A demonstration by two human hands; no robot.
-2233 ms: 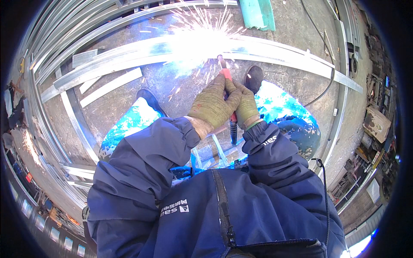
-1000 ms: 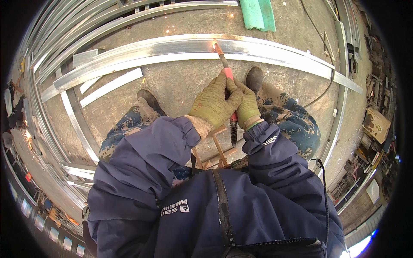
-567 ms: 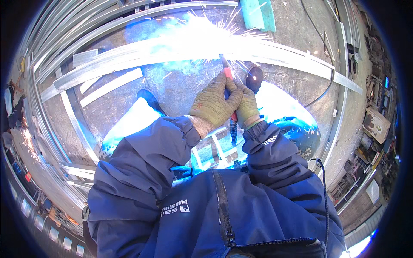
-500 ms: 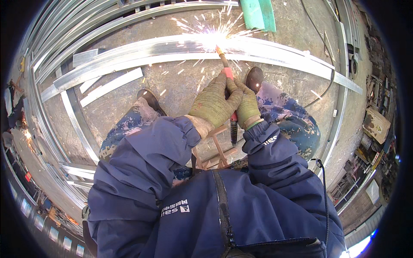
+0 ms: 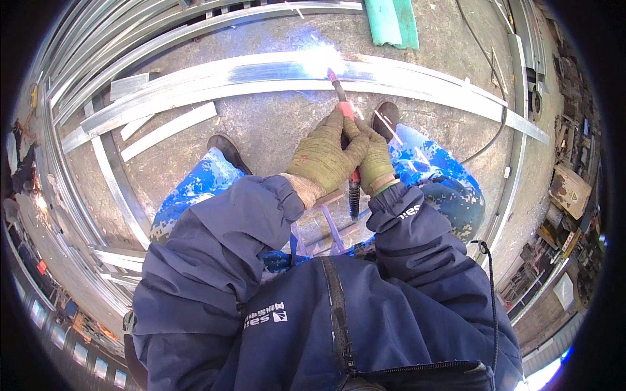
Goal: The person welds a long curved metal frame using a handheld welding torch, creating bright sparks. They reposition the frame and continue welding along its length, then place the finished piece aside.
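Both gloved hands met near the middle of the frame, closed together around one welding torch (image 5: 345, 109); where their fingers overlapped, I could not tell every grip apart. The left hand (image 5: 321, 155) sat slightly higher and was the nearer to the work, while the right hand (image 5: 374, 158) pressed in beside it. Below them the torch's ribbed black cable sleeve (image 5: 354, 199) hung down the frame.

The torch's long axis ran almost straight up the frame, its nozzle leaning a little left. Directly above the hands lay a long metal beam (image 5: 261, 73), stretching left to right, bowed by the lens, so torch and beam lay roughly crosswise. The nozzle ended over the beam at a white-blue glare (image 5: 319, 60), which hid whether they touched.

Further out, a shoe (image 5: 228, 153) stood below the beam to the left and another shoe (image 5: 385, 121) to the right. A loose pale strip (image 5: 169, 132) lay at the left, below the beam. Stacked rails (image 5: 130, 49) filled the upper left, a green curved piece (image 5: 391, 23) lay at the top, and a black cable (image 5: 479, 42) curved down the upper right.
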